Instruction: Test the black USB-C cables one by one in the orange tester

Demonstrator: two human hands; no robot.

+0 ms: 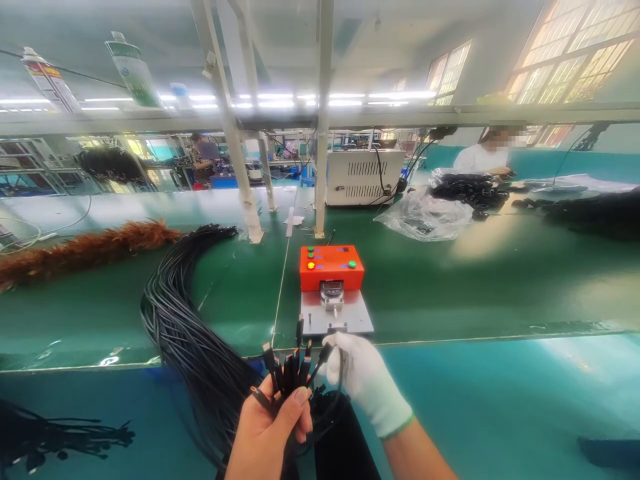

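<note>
My bare left hand [280,417] is closed round several black cables [290,370], whose plugs with orange tips fan upward above the thumb. On my right hand [360,377] is a white glove. Its fingers pinch the end of one black cable [341,373] close to its plug, just right of the bunch. Straight beyond the gloved fingers, on the bench edge, stands an orange test box [331,263] with green buttons and a lit yellow one. In front of the box, a small digital gauge [332,291] is mounted on a metal plate [357,313].
A long bundle of black cables [175,300] hangs over the bench edge at left. Behind it lies a row of brown-orange strands [90,250]. A white metal case [365,177], a clear plastic bag [427,213] and shelf posts [324,120] stand farther back. A person [483,159] sits across the bench.
</note>
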